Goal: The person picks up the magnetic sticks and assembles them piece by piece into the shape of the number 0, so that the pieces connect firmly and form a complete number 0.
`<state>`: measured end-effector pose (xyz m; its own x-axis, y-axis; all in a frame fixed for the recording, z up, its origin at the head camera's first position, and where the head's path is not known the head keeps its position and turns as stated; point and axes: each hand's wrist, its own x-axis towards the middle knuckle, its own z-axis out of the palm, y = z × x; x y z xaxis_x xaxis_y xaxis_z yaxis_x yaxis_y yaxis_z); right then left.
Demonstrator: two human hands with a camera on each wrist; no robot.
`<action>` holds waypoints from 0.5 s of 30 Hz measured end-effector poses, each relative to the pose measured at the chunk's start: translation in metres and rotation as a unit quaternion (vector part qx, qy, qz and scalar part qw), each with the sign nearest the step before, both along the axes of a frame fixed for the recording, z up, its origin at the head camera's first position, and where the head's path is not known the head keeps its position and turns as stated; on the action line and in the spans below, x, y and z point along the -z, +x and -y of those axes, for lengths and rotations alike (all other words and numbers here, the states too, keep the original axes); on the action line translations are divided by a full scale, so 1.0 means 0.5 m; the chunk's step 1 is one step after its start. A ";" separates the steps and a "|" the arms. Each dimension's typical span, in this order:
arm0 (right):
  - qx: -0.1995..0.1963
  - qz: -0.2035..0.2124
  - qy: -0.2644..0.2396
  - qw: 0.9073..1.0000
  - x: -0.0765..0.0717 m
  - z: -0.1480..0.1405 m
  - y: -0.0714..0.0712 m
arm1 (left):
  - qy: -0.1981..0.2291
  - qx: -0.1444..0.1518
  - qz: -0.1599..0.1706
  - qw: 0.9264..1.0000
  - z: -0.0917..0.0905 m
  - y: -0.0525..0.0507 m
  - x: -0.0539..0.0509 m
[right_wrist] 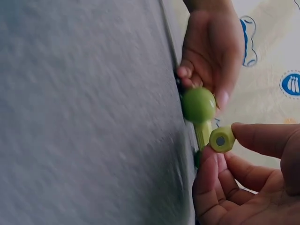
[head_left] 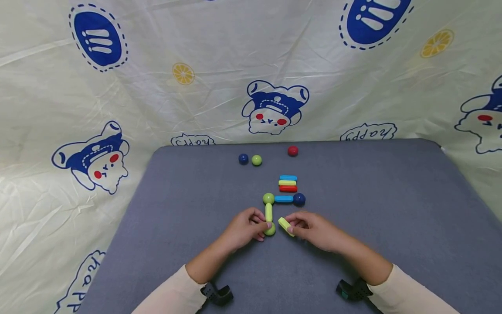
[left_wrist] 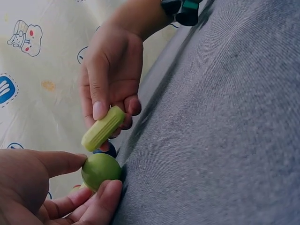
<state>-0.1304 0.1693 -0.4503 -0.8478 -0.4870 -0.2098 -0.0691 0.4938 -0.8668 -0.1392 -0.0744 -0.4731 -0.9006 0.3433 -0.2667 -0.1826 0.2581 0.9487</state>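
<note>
In the head view a built shape lies mid-table: a green ball (head_left: 268,198) joins a blue rod (head_left: 284,199) ending in a dark blue ball (head_left: 299,199), and a yellow-green rod (head_left: 268,212) runs down to a nearer green ball (head_left: 269,229). My left hand (head_left: 246,227) pinches that nearer ball between thumb and fingers. Just right of it, my right hand (head_left: 313,229) pinches a loose yellow-green magnetic rod (head_left: 286,226), held tilted. A grey metal disc shows in the rod's end (right_wrist: 220,140) in the right wrist view. Rod and ball look close; contact is unclear.
Beyond the shape lie a blue rod (head_left: 288,178), a yellow rod (head_left: 287,183) and a red rod (head_left: 288,189), side by side. Farther back sit a dark blue ball (head_left: 243,159), a green ball (head_left: 256,160) and a red ball (head_left: 293,151). A printed cloth (head_left: 219,104) hangs behind the grey table.
</note>
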 end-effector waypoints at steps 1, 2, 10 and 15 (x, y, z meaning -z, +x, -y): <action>-0.004 0.004 0.001 1.000 0.001 0.003 0.004 | 0.001 0.000 0.000 1.000 -0.001 0.000 0.000; -0.007 0.009 0.002 1.000 0.003 0.006 0.008 | 0.002 0.000 -0.001 1.000 -0.001 0.000 0.000; -0.025 0.054 -0.013 0.998 0.006 0.028 0.035 | 0.002 -0.007 -0.001 1.000 -0.003 0.001 -0.004; -0.011 0.051 0.011 0.999 0.004 0.044 0.044 | 0.000 -0.006 0.001 1.000 -0.001 0.002 -0.001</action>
<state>-0.1082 0.1473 -0.4524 -0.8113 -0.4990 -0.3046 0.0076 0.5120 -0.8589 -0.1383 -0.0739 -0.4726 -0.9039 0.3331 -0.2685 -0.1875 0.2556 0.9484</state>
